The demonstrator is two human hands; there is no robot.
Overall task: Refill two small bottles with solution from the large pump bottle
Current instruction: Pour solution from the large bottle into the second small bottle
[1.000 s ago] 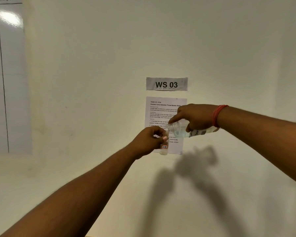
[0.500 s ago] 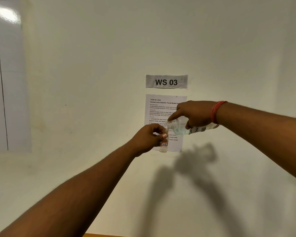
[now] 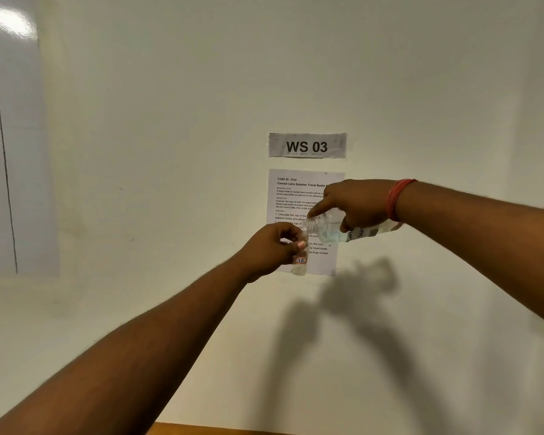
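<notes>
My left hand [image 3: 272, 248] grips a small clear bottle [image 3: 299, 263] with a red-framed label, held upright in front of the wall. My right hand [image 3: 357, 202] grips the large clear bottle [image 3: 330, 229], tipped almost flat with its open threaded neck pointing left, just above the small bottle's mouth. Clear liquid lies along the large bottle's lower side. Its pump is not in view. The small bottle's upper part is hidden by my fingers.
A white wall fills the view, with a "WS 03" sign [image 3: 307, 146] and a printed task sheet [image 3: 296, 196] behind my hands. A glossy whiteboard [image 3: 10, 136] hangs at the left. A strip of wooden surface [image 3: 201, 430] shows at the bottom edge.
Both hands and bottles keep the same pose against each other; the view has shifted slightly, so the hands and wall signs sit a little higher in the frame.
</notes>
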